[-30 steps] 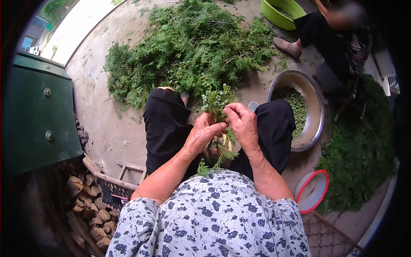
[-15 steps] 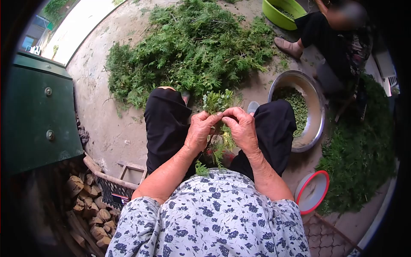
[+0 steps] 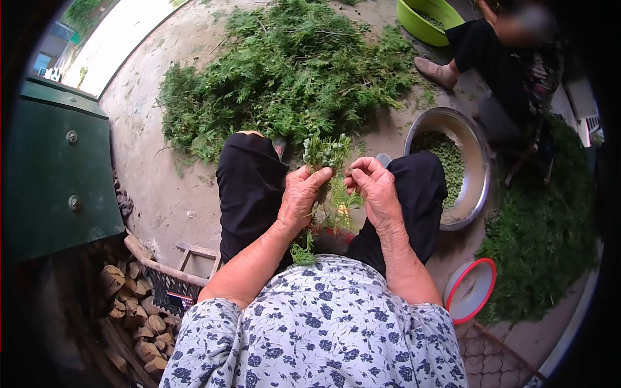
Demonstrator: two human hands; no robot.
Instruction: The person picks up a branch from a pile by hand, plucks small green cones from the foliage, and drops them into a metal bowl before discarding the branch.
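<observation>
An evergreen sprig (image 3: 328, 152), with flat scaly leaves and pale green cones at its top, stands between my knees. My left hand (image 3: 303, 197) is closed around it, thumb pressed against the stem below the cones. Leafy parts of the same bunch hang below, down to my shirt. Just right of the sprig, my right hand (image 3: 375, 193) is closed in a pinch, thumb against fingers; whatever lies between the fingertips is too small to make out. A metal basin (image 3: 480, 187) holding many small green cones (image 3: 446, 161) sits beyond my right knee.
A large heap of cut evergreen branches (image 3: 291, 77) lies ahead. Another pile of greenery (image 3: 537, 252) is at right, near a red-rimmed basin (image 3: 493, 278). A seated person (image 3: 485, 48) is beside a lime-green tub (image 3: 414, 29). Firewood (image 3: 145, 323) and a green metal box (image 3: 58, 168) stand left.
My right hand has moved a little right, away from the sprig, and its fingertips have parted from my left thumb. My left hand still holds the sprig in nearly the same place.
</observation>
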